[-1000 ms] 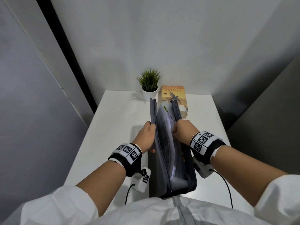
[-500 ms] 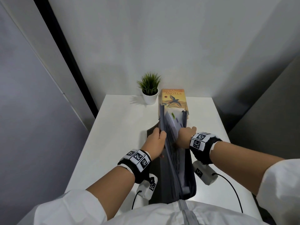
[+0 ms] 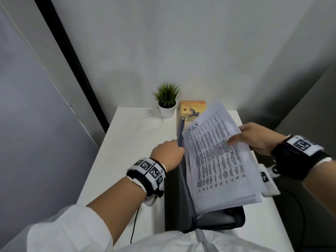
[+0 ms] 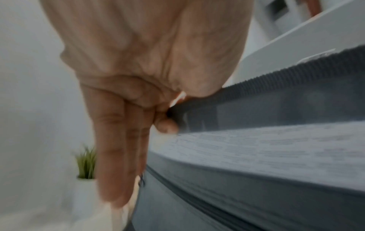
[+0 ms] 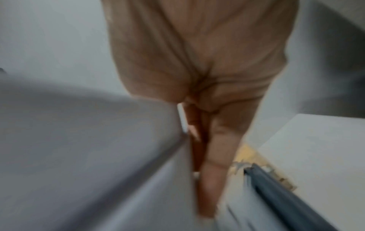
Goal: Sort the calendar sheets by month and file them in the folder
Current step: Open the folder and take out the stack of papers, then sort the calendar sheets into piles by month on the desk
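Note:
A dark grey zip folder (image 3: 209, 221) stands open on the white table, near the front edge. My right hand (image 3: 252, 138) grips a stack of printed calendar sheets (image 3: 218, 160), thumb on top, and holds it tilted above the folder's mouth; the top sheet reads JULY. The stack's lower end is still inside the folder. My left hand (image 3: 168, 153) pinches the folder's left cover edge (image 4: 256, 100) between thumb and forefinger, the other fingers (image 4: 110, 156) straight down the outside. In the right wrist view the sheets (image 5: 88, 148) lie blurred against my fingers.
A small potted plant (image 3: 167, 101) stands at the back of the table (image 3: 131, 139). An orange book (image 3: 192, 110) lies beside it, partly behind the sheets. Grey walls close in on the table at the left, back and right.
My right hand has pulled the stack of sheets up and out to the right, so the JULY page now faces up. My left hand stayed at the folder's left cover.

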